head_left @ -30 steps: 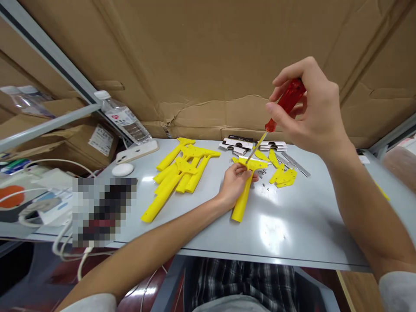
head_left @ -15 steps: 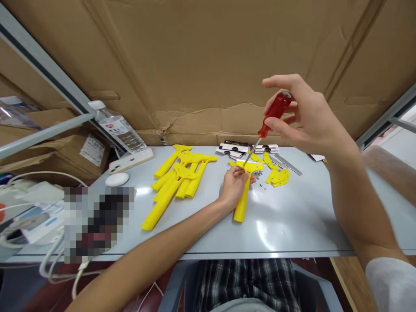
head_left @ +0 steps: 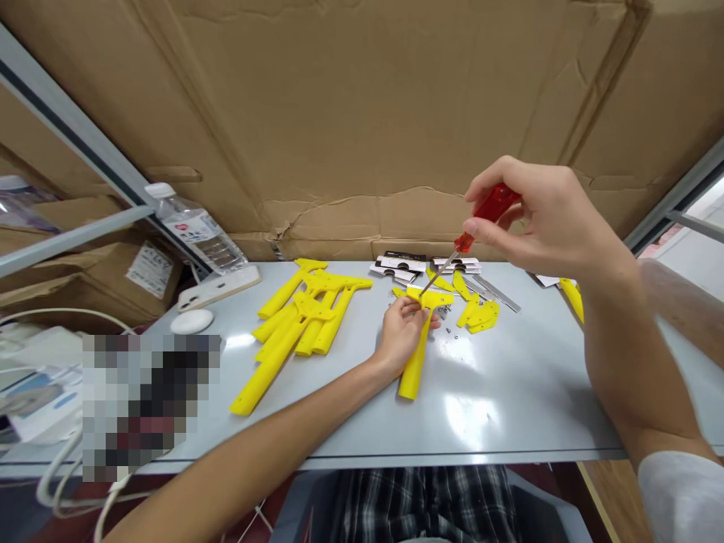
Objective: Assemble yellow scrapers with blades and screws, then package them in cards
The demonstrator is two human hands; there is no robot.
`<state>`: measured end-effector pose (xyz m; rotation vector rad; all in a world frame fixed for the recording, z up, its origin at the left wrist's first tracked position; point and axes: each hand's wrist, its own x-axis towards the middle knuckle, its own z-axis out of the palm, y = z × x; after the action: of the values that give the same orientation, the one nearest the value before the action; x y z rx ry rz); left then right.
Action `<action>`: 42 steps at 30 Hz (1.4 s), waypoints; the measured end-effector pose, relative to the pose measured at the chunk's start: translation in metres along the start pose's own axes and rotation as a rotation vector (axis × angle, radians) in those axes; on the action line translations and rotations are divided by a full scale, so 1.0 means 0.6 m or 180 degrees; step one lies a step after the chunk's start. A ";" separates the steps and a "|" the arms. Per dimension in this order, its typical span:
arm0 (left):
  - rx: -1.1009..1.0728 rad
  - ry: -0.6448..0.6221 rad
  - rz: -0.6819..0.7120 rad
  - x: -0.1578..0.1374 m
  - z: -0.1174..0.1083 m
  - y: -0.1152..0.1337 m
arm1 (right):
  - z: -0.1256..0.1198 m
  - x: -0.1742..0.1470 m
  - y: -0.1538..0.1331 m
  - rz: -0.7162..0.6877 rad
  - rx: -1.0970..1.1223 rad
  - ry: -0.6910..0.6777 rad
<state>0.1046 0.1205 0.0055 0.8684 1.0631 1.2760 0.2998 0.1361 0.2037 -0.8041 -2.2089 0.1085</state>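
My left hand [head_left: 403,330] is closed around the neck of a yellow plastic scraper [head_left: 415,368], whose wide head points away from me and whose handle slants toward the table's front edge. In my right hand [head_left: 537,211] is a screwdriver [head_left: 491,207] with a red handle, gripped between thumb and fingers. Its thin shaft slopes down to the left, and the tip meets the left part of the scraper's head. Small screws [head_left: 449,311] lie just right of the head. Beside them are loose yellow plates [head_left: 480,313]. Whether the tip sits in a screw is too small to tell.
Several yellow scrapers [head_left: 271,362] are piled left of my left hand. Metal blades [head_left: 498,292] and white-and-black blade packs [head_left: 399,264] lie at the back. A phone [head_left: 220,288], a white round case [head_left: 192,322] and a water bottle [head_left: 195,230] stand left. Cardboard [head_left: 362,136] walls the back.
My right hand has lowered and its index finger has curled in on the handle; the screwdriver leans further right. The view has shifted slightly, bringing a yellow piece at the right into sight.
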 end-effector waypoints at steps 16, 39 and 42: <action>-0.0116 0.0000 0.0009 -0.002 0.004 0.004 | -0.007 0.000 0.016 -0.0193 -0.0008 -0.0161; -0.0084 0.0091 -0.0025 0.004 0.000 -0.003 | -0.018 0.000 0.015 -0.0054 -0.0017 -0.0379; -0.0085 0.0083 -0.0009 0.002 0.000 -0.001 | -0.022 -0.001 0.016 0.0077 -0.0057 -0.0375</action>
<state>0.1047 0.1219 0.0047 0.8319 1.0654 1.2994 0.3138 0.1411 0.2098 -0.8538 -2.3140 0.1518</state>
